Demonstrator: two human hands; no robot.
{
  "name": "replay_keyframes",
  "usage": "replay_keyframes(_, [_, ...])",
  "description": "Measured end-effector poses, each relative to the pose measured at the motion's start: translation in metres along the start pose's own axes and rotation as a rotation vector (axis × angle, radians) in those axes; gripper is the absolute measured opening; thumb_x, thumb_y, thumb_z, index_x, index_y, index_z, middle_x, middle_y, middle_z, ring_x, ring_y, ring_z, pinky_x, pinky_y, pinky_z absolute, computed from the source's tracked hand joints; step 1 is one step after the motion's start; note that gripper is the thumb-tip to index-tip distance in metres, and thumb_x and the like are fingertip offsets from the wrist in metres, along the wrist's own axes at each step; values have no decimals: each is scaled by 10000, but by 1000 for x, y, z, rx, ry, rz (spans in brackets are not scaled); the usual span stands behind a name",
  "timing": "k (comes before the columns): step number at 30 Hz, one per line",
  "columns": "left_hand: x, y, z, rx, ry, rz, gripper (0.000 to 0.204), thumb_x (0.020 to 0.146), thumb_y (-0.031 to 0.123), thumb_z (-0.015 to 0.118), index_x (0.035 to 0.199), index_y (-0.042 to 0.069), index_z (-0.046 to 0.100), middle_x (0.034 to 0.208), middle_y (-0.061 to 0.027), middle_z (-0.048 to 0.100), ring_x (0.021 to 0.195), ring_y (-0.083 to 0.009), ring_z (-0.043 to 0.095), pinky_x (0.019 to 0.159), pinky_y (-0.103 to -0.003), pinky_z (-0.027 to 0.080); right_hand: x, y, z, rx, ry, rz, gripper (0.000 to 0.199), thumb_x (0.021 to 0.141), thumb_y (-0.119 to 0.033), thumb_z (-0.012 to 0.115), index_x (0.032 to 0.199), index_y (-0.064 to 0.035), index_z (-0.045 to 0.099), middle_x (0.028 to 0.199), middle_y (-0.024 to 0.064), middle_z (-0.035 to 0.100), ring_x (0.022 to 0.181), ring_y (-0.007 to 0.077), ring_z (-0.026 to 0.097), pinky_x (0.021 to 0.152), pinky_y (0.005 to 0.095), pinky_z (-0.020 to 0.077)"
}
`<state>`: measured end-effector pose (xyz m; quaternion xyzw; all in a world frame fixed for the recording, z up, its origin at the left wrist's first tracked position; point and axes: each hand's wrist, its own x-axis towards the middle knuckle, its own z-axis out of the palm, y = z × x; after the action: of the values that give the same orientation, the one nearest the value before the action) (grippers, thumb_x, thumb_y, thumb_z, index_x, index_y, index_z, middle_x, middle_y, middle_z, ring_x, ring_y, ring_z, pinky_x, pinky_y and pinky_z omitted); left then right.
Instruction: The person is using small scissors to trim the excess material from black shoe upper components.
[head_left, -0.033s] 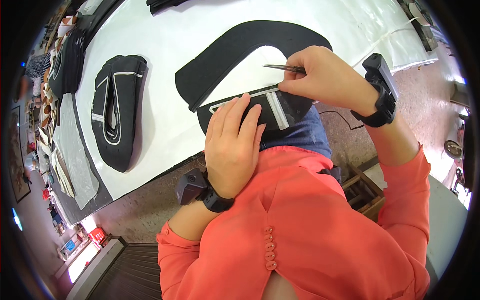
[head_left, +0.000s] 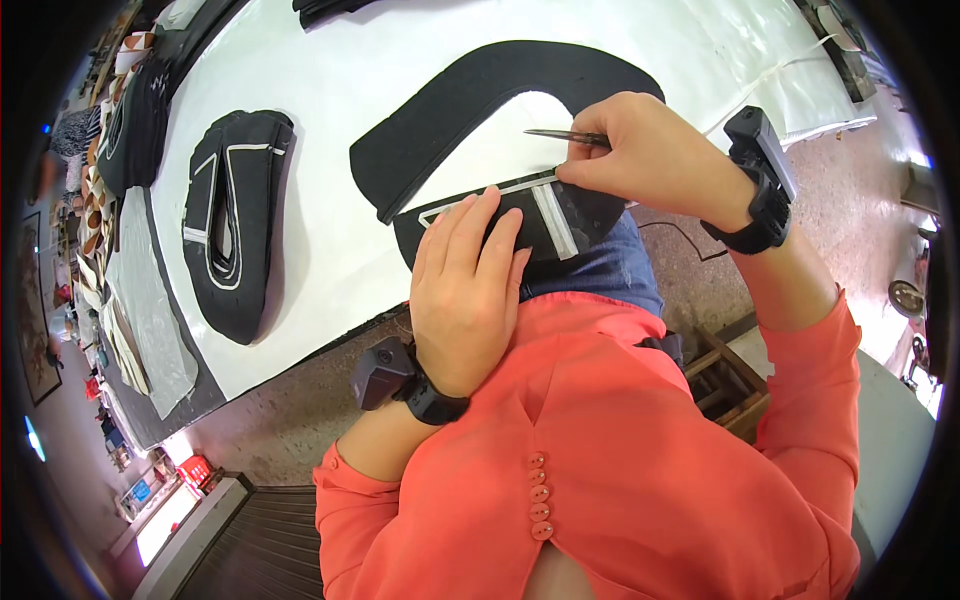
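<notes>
Counter (head_left: 320, 95): white covering, glossy toward the upper right. On its left part, a black oval piece (head_left: 225, 305) with a long central slot; white strips run along the slot. Upper edge of view: dark bundle (head_left: 325, 10), cut off by the frame. Left edge: another dark bundle (head_left: 137, 130), with a translucent sheet (head_left: 150, 300) lying below it. Floor (head_left: 705, 285): speckled; thin dark cable (head_left: 690, 247) curving across it. Lower right of centre: wooden box (head_left: 735, 390), divided into compartments, partly hidden. Lower left: red basket (head_left: 193, 472) near a bright opening; dark ribbed panel (head_left: 250, 550). Far left: framed picture (head_left: 38, 320), details unreadable.
</notes>
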<state>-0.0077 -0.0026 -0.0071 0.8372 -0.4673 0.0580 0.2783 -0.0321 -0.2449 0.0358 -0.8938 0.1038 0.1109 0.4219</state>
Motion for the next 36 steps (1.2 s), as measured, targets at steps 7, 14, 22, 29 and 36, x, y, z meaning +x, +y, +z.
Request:
replay_keyframes(7, [18, 13, 9, -138, -33, 95, 370, 838, -11, 722, 1202, -18, 659, 1341, -174, 625, 1212, -392, 607, 1012, -473, 505, 2, 2, 0, -53, -10, -24, 268, 828, -210, 722, 770, 45, 663, 601, 99, 586, 530, 165, 562, 531, 317, 451])
replay_keyframes(14, [25, 13, 13, -42, -37, 169, 324, 812, -22, 729, 1129, -29, 662, 1272, -178, 641, 1155, -376, 635, 966, -454, 534, 0, 12, -15, -117, -39, -108, 228, 835, -180, 697, 824, 46, 662, 647, 87, 562, 611, 160, 520, 614, 302, 456])
replay_keyframes(22, [27, 12, 15, -35, -10, 186, 327, 793, -19, 730, 1114, -12, 664, 1280, -144, 653, 1138, -362, 633, 954, -454, 525, 2, 17, -12, -116, -20, -80, 214, 819, -174, 692, 805, 36, 659, 631, 97, 554, 597, 168, 531, 599, 315, 459])
replay_keyframes(29, [41, 14, 12, 63, -79, 246, 239, 818, 58, 667, 1056, 46, 650, 1243, -88, 656, 1154, -327, 592, 973, -455, 467, 8, 16, -23, -95, -98, -203, 240, 788, -191, 700, 757, 39, 638, 615, 102, 536, 556, 178, 520, 560, 333, 447])
replay_keyframes(36, [48, 16, 17, 128, -72, 296, 189, 861, 94, 600, 1045, 69, 634, 1195, -90, 641, 1208, -319, 568, 1069, -488, 431, 16, 18, -30, -193, -131, -145, 237, 780, -189, 713, 756, 35, 642, 612, 105, 544, 564, 162, 519, 555, 326, 442])
